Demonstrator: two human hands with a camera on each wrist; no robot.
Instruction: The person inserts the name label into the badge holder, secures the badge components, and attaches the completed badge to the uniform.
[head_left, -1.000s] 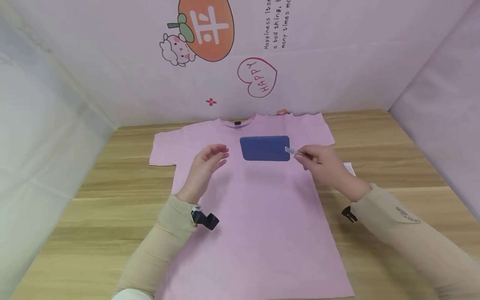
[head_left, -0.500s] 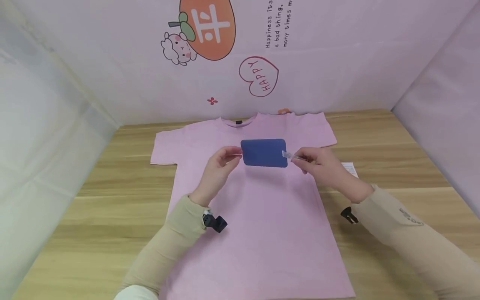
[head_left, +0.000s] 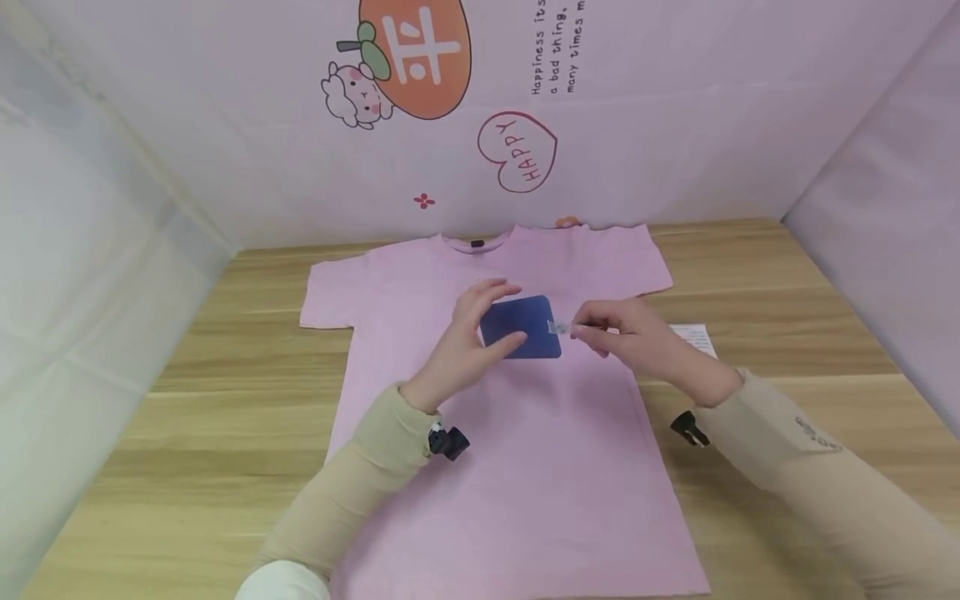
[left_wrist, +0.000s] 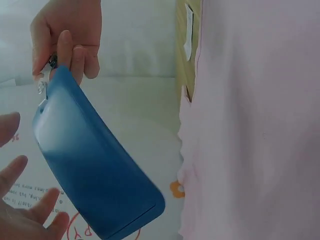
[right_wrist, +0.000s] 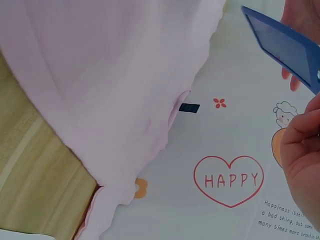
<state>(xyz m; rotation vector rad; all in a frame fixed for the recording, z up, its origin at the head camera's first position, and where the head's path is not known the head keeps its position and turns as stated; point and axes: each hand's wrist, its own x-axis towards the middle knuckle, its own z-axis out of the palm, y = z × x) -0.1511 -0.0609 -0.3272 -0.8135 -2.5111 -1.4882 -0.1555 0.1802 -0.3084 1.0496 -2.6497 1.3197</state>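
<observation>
A blue badge holder (head_left: 522, 327) hangs above a pink T-shirt (head_left: 510, 483) that lies spread on the table. My right hand (head_left: 626, 333) pinches the clip at the end of its short clear strap (head_left: 559, 327). The left hand (head_left: 468, 342) is around the holder's other end, with its thumb in front and fingers behind. In the left wrist view those left fingers (left_wrist: 37, 210) are spread beside the blue holder (left_wrist: 95, 155), without a clear grip. A window panel shows on the holder's other face (right_wrist: 285, 45) in the right wrist view.
The shirt lies on a wood-grain table (head_left: 217, 433). A white printed card (head_left: 695, 337) lies partly behind my right wrist. A printed white cloth wall (head_left: 637, 125) stands at the back, with plain cloth walls at both sides.
My left hand has moved right, from apart to around the holder's left end. The right hand has brought the badge holder slightly closer and to the left, tilting it.
</observation>
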